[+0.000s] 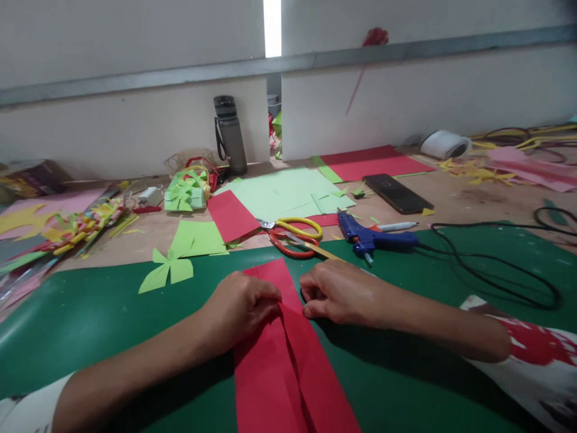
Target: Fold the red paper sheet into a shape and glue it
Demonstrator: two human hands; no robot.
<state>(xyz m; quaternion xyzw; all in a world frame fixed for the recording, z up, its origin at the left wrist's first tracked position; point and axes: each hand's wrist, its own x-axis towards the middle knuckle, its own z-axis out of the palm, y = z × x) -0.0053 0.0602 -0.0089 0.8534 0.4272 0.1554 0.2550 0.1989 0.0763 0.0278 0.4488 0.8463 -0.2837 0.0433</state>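
A long sheet of red paper point(265, 373) lies on the green mat point(112, 325), with a lengthwise fold that stands slightly raised. My left hand point(241, 310) rests on the paper's left part, its thumb and fingers pinched on the raised fold. At the right edge of the sheet, my right hand point(336, 293) is closed, fingers curled and thumb tip against the edge. What the right fingers hold, if anything, is hidden. Just beyond the hands lie scissors point(300, 228) with yellow and red handles, and a slim cutter-like tool point(322, 249) across them.
A blue glue gun point(374, 234) with a looping black cord point(496, 255) sits at right, near a phone point(396, 192). Light green sheets point(288, 186), a small red card point(232, 215) and a green paper leaf shape point(167, 270) lie ahead. A dark bottle point(232, 141) stands by the wall.
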